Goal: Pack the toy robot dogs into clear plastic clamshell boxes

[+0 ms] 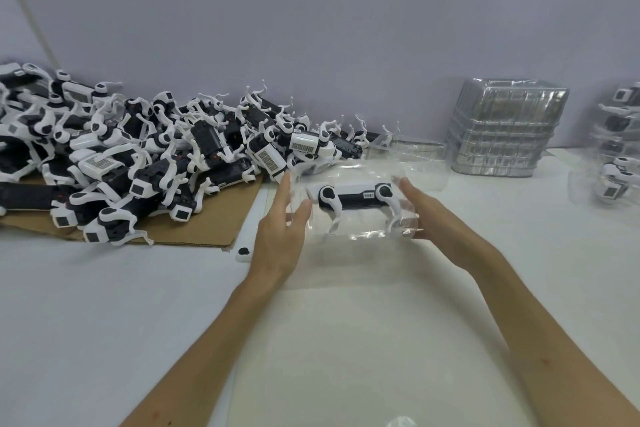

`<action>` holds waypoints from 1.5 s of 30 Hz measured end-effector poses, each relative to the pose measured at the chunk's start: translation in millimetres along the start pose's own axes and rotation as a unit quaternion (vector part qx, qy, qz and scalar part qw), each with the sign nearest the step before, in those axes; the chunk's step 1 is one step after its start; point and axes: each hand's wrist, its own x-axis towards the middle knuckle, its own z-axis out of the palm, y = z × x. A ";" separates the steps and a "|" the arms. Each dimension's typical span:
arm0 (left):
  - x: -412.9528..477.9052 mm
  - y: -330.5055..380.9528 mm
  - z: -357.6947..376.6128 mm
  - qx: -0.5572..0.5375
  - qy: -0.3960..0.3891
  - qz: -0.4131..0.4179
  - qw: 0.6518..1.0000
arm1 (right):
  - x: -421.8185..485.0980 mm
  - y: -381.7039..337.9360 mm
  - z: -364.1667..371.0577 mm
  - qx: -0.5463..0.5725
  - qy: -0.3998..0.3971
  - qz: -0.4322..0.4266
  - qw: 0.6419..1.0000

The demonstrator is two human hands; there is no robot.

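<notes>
A black-and-white toy robot dog (pixel 356 199) lies on its side inside a clear clamshell box (pixel 349 229) held above the white table. My left hand (pixel 282 230) lies flat against the box's left end, fingers straight. My right hand (pixel 427 210) holds the right end, fingers extended along the side and thumb under the front edge. A big pile of loose robot dogs (pixel 138 152) covers a cardboard sheet (pixel 194 225) at the left.
A stack of empty clamshells (pixel 502 132) stands at the back right. Packed boxes with dogs (pixel 620 156) are piled at the far right edge. A small loose black-and-white part (pixel 244 252) lies beside the cardboard. The wall runs close behind everything.
</notes>
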 end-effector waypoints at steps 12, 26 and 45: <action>-1.1 -4.9 3.4 -0.097 -0.017 0.052 0.994 | -3.5 -4.8 5.3 0.035 0.003 -0.152 0.988; 1.2 -2.7 9.0 -0.076 0.070 0.064 0.993 | -1.1 -4.5 19.1 0.058 0.110 -0.176 0.977; 11.9 -11.8 0.9 -0.224 -0.047 -0.106 0.968 | -1.2 -7.6 17.8 0.083 0.081 -0.156 0.981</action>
